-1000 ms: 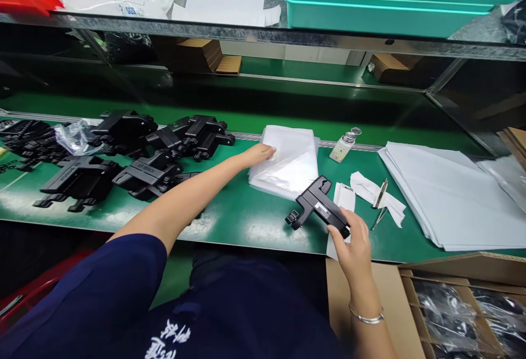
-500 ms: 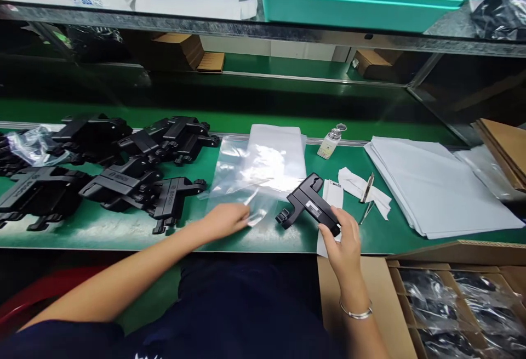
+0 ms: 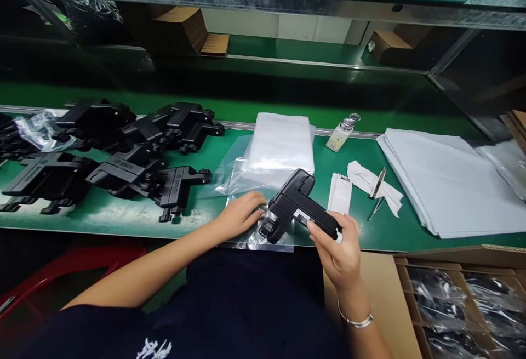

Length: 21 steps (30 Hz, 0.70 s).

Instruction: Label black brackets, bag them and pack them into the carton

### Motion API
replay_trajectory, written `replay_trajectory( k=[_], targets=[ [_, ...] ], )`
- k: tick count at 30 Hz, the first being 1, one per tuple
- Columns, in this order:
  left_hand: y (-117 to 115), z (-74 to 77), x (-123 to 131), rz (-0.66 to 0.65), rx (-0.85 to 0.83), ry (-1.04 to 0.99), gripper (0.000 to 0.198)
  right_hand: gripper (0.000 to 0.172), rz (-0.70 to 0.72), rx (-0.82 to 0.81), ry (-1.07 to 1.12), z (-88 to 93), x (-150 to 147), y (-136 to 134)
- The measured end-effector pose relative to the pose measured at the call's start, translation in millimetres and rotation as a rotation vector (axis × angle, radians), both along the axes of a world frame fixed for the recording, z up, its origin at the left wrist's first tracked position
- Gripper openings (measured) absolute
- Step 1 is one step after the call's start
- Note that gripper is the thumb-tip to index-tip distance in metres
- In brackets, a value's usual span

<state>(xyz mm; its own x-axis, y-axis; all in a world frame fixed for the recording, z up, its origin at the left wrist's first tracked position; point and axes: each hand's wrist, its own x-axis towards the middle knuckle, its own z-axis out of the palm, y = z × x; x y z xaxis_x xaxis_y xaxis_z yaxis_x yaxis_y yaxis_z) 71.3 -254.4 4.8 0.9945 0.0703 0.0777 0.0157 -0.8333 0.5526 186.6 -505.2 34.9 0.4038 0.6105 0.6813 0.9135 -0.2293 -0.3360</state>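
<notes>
My right hand (image 3: pixel 340 246) grips the end of a black plastic bracket (image 3: pixel 293 203), with fingers and thumb around it. The bracket is held tilted above the bench and carries a small white label on its side and a knob at its lower left. By the knob, my left hand (image 3: pixel 245 214) rests on a clear plastic bag (image 3: pixel 267 243), fingers stretched and thumb apart. That bag lies flat, its near part reaching the bench edge. Behind it is a stack of clear bags (image 3: pixel 282 142).
Several black brackets (image 3: pixel 127 170) crowd the left of the green bench. On the right are a small pump bottle (image 3: pixel 342 134), folded white paper (image 3: pixel 340 193), tweezers (image 3: pixel 378 183) and white sheets (image 3: pixel 456 183). A divided carton (image 3: pixel 452 267) with bagged parts stands lower right. A metal shelf (image 3: pixel 230 0) spans overhead.
My left hand has let go of the bag's edge, and the bag now lies nearer the bench front. The bracket has turned and shifted left toward my left hand. My view has tipped down.
</notes>
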Motion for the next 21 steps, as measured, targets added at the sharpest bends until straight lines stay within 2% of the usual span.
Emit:
replay_trajectory(
  k=[1,3,5,6,8,11,14,18,21],
  targets=[
    [-0.4,-6.4,-5.9,-0.051,0.046,0.034,0.034,0.043,-0.014,0.001,-0.011,1.1,-0.3,-1.1],
    [-4.0,-19.0,-16.6,-0.235,0.107,0.080,0.040,0.041,-0.030,0.006,-0.005,1.4,-0.2,-2.7],
    [-8.5,-30.3,-20.9,-0.437,0.139,0.098,0.047,0.039,-0.035,0.045,0.087,-0.5,-0.1,-2.8],
    [-9.7,-34.8,-19.0,-0.494,0.157,0.102,0.051,0.038,-0.051,0.078,0.173,-1.7,-0.1,-2.3],
    [-9.3,-40.9,-6.7,-0.474,0.217,0.119,0.055,0.034,-0.114,0.152,0.391,-3.7,0.1,-0.5],
    [-6.0,-42.3,21.1,-0.312,0.316,0.159,0.056,0.029,-0.185,0.235,0.694,-2.7,1.9,1.8],
    [-10.7,-40.2,31.0,-0.254,0.343,0.146,0.060,0.030,-0.181,0.272,0.855,2.5,4.3,0.8],
    [-25.6,-41.8,1.8,-0.304,0.335,0.116,0.064,0.032,-0.195,0.303,0.937,6.9,6.8,-4.0],
    [-29.3,-44.1,-23.4,-0.350,0.333,0.137,0.066,0.033,-0.198,0.319,0.987,3.1,10.4,-7.1]
  ],
)
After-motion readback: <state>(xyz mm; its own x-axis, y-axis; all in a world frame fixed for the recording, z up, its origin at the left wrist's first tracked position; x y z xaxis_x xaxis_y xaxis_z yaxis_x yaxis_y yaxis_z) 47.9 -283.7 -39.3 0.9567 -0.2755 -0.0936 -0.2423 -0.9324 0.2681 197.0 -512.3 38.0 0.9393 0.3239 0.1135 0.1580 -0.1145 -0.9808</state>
